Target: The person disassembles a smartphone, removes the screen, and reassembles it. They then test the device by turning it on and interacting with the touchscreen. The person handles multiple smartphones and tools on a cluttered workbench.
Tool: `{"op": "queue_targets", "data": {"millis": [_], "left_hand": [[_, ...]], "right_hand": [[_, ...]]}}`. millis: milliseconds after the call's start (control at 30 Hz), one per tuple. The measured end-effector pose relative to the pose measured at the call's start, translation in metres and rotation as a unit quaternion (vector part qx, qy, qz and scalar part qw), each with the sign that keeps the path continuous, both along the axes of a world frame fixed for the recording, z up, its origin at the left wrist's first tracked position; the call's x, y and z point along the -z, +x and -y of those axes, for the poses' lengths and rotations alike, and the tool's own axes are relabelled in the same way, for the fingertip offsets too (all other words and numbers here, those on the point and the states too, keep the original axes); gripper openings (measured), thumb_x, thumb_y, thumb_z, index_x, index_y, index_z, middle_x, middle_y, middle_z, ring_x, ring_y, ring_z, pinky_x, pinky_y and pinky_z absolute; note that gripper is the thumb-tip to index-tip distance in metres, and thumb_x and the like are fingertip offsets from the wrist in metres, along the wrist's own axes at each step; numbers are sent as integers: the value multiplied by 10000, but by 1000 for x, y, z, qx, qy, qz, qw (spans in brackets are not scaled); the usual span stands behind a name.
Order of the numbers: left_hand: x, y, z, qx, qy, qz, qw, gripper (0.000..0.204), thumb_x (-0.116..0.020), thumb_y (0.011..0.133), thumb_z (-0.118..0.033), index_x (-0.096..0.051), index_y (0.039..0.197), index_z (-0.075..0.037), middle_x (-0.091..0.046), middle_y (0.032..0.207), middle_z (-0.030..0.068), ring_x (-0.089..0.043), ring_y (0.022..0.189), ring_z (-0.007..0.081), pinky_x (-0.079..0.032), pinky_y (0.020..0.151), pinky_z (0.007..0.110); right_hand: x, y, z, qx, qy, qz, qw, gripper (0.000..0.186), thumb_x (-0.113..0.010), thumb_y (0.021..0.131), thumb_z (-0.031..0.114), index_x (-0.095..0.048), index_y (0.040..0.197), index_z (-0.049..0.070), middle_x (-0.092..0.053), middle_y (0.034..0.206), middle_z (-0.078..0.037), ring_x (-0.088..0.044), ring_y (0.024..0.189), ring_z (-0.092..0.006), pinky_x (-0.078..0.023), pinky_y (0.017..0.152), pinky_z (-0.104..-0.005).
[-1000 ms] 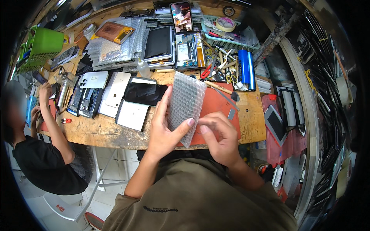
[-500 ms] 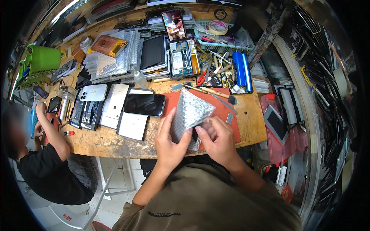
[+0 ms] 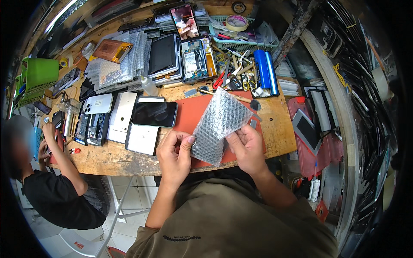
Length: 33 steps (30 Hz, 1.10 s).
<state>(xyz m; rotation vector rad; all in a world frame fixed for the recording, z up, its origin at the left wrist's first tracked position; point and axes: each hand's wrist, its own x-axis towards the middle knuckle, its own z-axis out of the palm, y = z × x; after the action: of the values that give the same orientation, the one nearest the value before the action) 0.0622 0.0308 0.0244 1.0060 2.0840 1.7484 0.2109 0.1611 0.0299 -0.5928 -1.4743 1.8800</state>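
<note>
A clear bubble-wrap pouch (image 3: 215,124) is held up between my two hands above an orange-red mat (image 3: 189,112). My left hand (image 3: 175,155) pinches its left edge between thumb and curled fingers. On the right side, my right hand (image 3: 247,150) grips the pouch's lower right edge with its thumb on top. Whether anything lies inside the pouch cannot be made out. Just left of the mat, a dark-screened phone (image 3: 155,114) rests partly on a white box (image 3: 142,139).
Phones and an opened device (image 3: 92,129) lie left. Behind are stacked bubble-wrap packets (image 3: 116,71), tablets (image 3: 163,56) and a green basket (image 3: 266,38). Tools and a blue cylinder (image 3: 266,73) stand back right. A co-worker in a black shirt (image 3: 60,200) works at the left.
My hands have moved apart, and the bubble-wrap pouch is spread wider and flatter between them. My left hand has shifted left to the pouch's edge. The view has shifted slightly.
</note>
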Motion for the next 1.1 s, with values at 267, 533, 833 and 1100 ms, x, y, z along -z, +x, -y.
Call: {"op": "queue_targets", "data": {"millis": [267, 533, 833, 1100], "left_hand": [[-4, -53, 12, -125, 21, -67, 990, 188, -571, 1094, -124, -606, 961, 5, -547, 842, 20, -493, 760, 113, -422, 681, 263], [-11, -89, 48, -232, 227, 73, 943, 117, -567, 1107, -149, -530, 1172, -58, -569, 890, -10, -504, 741, 60, -450, 621, 255], [-4, -34, 57, -153, 230, 12, 961, 223, -626, 1029, -19, -502, 1212, -49, -584, 1030, 47, -555, 772, 99, -510, 639, 266], [12, 50, 30, 394, 52, -89, 913, 204, -757, 841, 18, -695, 1033, -9, -704, 1066, 137, -699, 934, 316, -578, 804, 376]], "right_hand": [[-9, 8, -10, -62, 43, 59, 995, 211, -679, 1035, 103, -574, 867, 29, -483, 769, 65, -392, 666, -3, -324, 560, -232], [-22, 1, -23, 45, 610, 84, 787, 334, -782, 723, -59, -772, 1037, 52, -600, 870, -51, -558, 734, -240, -422, 636, -362], [-4, 21, -2, -29, 453, 103, 885, 388, -763, 910, 113, -674, 1272, 8, -685, 1057, -93, -630, 890, -204, -492, 779, -345], [-18, 111, -45, 168, 236, 211, 934, 278, -633, 1040, 77, -593, 1302, -8, -684, 1095, -50, -595, 924, -66, -493, 820, -259]]}}
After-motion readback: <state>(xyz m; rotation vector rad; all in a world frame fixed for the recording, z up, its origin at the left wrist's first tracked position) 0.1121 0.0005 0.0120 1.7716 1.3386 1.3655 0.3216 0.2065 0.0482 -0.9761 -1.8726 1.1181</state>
